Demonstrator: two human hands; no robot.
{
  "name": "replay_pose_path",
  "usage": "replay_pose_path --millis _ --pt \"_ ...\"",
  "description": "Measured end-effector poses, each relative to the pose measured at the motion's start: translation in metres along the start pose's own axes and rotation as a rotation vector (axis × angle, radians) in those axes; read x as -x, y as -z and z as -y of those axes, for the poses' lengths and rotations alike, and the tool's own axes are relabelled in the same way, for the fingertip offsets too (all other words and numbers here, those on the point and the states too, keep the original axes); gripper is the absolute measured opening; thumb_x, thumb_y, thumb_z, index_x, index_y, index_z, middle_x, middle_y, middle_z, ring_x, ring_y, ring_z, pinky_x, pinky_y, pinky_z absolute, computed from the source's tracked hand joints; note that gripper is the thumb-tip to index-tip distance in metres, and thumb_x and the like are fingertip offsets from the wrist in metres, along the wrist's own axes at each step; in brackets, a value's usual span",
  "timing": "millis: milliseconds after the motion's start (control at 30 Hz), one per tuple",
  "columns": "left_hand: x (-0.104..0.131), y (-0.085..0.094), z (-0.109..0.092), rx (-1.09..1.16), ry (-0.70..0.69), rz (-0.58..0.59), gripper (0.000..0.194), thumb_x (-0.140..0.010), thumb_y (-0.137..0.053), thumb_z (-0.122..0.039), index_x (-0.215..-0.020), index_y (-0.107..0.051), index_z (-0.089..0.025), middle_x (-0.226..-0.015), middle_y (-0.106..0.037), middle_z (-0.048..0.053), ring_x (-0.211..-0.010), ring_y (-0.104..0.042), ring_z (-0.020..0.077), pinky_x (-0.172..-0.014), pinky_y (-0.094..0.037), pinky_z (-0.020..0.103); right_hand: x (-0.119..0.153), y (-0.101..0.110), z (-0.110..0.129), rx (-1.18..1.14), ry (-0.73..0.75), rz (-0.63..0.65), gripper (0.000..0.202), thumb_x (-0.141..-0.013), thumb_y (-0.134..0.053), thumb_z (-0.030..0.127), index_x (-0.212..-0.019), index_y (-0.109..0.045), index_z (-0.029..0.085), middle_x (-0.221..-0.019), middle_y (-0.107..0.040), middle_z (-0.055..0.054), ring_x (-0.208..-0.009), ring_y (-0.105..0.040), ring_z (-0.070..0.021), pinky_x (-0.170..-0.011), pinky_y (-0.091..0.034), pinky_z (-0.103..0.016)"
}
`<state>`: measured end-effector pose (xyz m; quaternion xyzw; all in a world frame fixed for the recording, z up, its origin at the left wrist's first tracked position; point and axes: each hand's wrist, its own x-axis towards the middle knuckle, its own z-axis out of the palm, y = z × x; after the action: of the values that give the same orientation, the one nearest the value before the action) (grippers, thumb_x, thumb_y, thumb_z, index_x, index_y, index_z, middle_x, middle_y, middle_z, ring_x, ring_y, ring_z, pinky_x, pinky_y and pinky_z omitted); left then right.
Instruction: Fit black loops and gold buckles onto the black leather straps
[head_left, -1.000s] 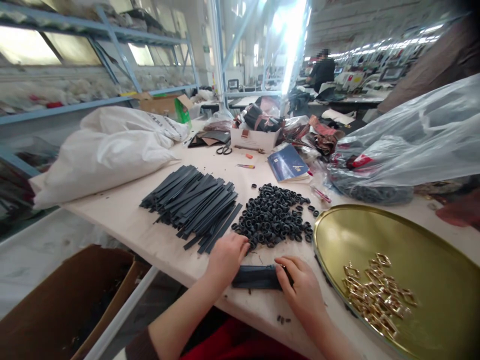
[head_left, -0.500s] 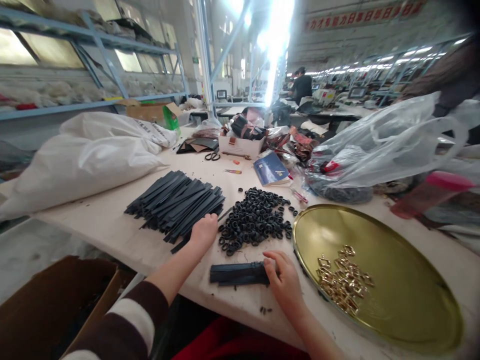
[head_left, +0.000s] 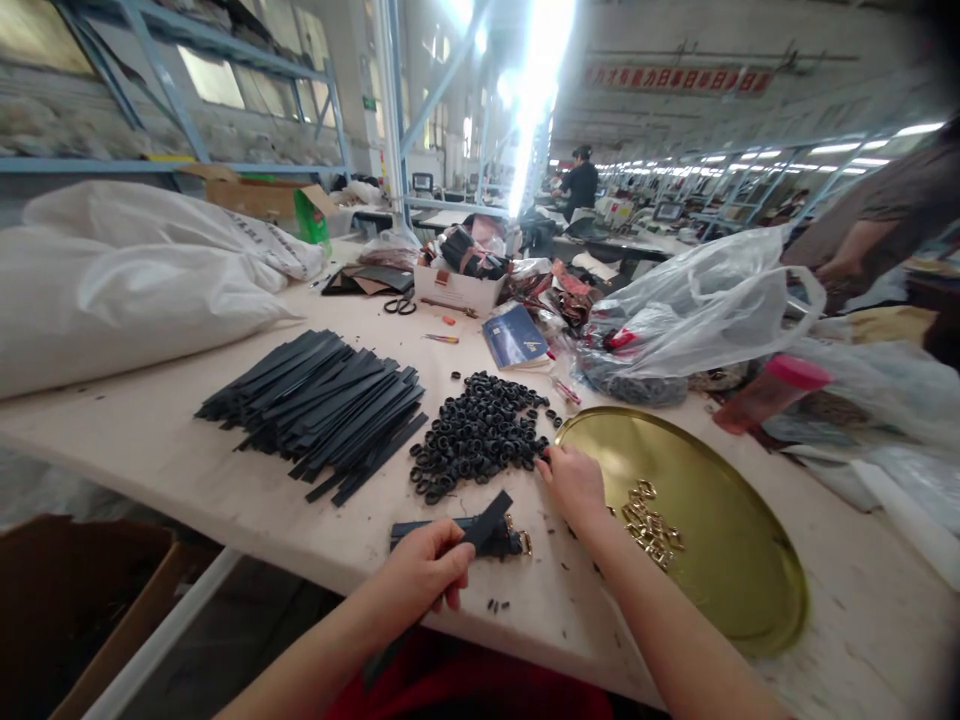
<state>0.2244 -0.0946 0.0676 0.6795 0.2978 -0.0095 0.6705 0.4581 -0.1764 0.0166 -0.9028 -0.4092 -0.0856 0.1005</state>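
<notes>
My left hand (head_left: 424,575) is closed around a flat black strap (head_left: 491,510), whose free end points up and to the right. Beneath that strap lies a small stack of black straps (head_left: 409,530) with gold buckles at their right end. At the right edge of a heap of small black strap loops (head_left: 480,430), my right hand (head_left: 577,487) pinches what looks like one loop, largely covered by the fingertips. Farther left is a thick pile of loose black straps (head_left: 311,400). Gold buckles (head_left: 646,530) lie on a round gold tray (head_left: 739,530) beside my right forearm.
A white sack (head_left: 142,290) fills the table's left side. Scissors (head_left: 400,305), a blue booklet (head_left: 516,337) and a white box (head_left: 459,290) stand farther back. To the right are a clear plastic bag (head_left: 697,300) and a pink-lidded cup (head_left: 772,393). A person's arm (head_left: 862,245) shows beyond.
My left hand has come from the strap pile to the front with a strap. My right hand has left the small stack for the loop heap's right edge. The view has shifted right.
</notes>
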Motion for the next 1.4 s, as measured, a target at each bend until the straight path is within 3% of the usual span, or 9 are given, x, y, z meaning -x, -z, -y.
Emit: replay_pose_path --millis 67,233,500,767,967,1167,1400 --pt "0.000 -0.007 0.000 0.159 0.070 0.035 0.012 -0.072 -0.044 -0.025 -0.081 -0.045 -0.017 -0.062 -0.056 -0.003 -0.046 -0.049 0.0077 -0.044 -0.034 0.018 -0.003 0.000 0.004 0.065 0.014 0.042 0.014 -0.081 -0.053 0.025 -0.083 -0.063 0.015 -0.084 -0.061 -0.011 -0.078 -0.056 -0.0214 -0.065 -0.034 -0.029" --pt "-0.007 -0.014 0.000 0.427 0.177 0.107 0.029 -0.065 -0.044 -0.017 -0.094 -0.046 -0.015 -0.063 -0.060 -0.001 -0.042 -0.050 0.0064 -0.040 -0.036 0.015 0.002 0.004 0.007 0.146 0.110 0.133 0.014 -0.082 -0.050 0.023 -0.084 -0.062 0.017 -0.085 -0.061 -0.010 -0.082 -0.056 -0.0215 -0.066 -0.033 -0.030" --pt "-0.013 -0.016 0.003 0.524 0.218 0.117 0.032 -0.062 -0.048 -0.019 -0.094 -0.049 -0.014 -0.059 -0.060 -0.001 -0.040 -0.048 0.0062 -0.037 -0.035 0.015 0.006 0.006 0.004 0.186 0.184 0.214 0.011 -0.081 -0.052 0.023 -0.082 -0.062 0.018 -0.085 -0.061 -0.008 -0.084 -0.056 -0.0237 -0.067 -0.032 -0.031" --pt "-0.010 -0.022 0.015 0.402 0.116 0.095 0.024 -0.076 -0.046 -0.036 -0.087 -0.049 -0.015 -0.054 -0.057 -0.003 -0.038 -0.047 0.0054 -0.039 -0.032 0.015 0.017 0.003 0.004 0.156 0.210 0.265 0.016 -0.082 -0.047 0.013 -0.092 -0.060 0.016 -0.090 -0.061 -0.008 -0.082 -0.058 -0.0192 -0.066 -0.036 -0.026" --pt "-0.005 -0.025 0.018 0.306 0.101 0.064 0.017 -0.079 -0.040 -0.029 -0.086 -0.048 -0.015 -0.055 -0.056 -0.004 -0.038 -0.047 0.0053 -0.039 -0.032 0.015 0.017 0.013 -0.001 0.173 0.188 0.242 0.013 -0.080 -0.051 0.017 -0.078 -0.062 0.013 -0.091 -0.059 -0.014 -0.083 -0.057 -0.0252 -0.067 -0.036 -0.031" --pt "-0.006 -0.030 0.020 0.162 0.060 -0.023 0.016 -0.072 -0.036 -0.014 -0.082 -0.049 -0.015 -0.059 -0.056 -0.003 -0.041 -0.048 0.0066 -0.040 -0.035 0.016 0.019 0.014 -0.002 0.099 0.185 0.261 0.009 -0.077 -0.055 0.019 -0.083 -0.061 0.015 -0.090 -0.060 -0.010 -0.085 -0.057 -0.0220 -0.069 -0.036 -0.028" --pt "-0.006 -0.032 0.025 0.043 -0.018 0.017 0.019 -0.071 -0.035 -0.015 -0.084 -0.049 -0.016 -0.061 -0.056 -0.004 -0.042 -0.047 0.0070 -0.041 -0.036 0.017 0.022 0.014 0.005 -0.041 0.176 0.329 0.010 -0.076 -0.055 0.020 -0.084 -0.060 0.016 -0.085 -0.063 -0.008 -0.081 -0.058 -0.0206 -0.067 -0.035 -0.026"
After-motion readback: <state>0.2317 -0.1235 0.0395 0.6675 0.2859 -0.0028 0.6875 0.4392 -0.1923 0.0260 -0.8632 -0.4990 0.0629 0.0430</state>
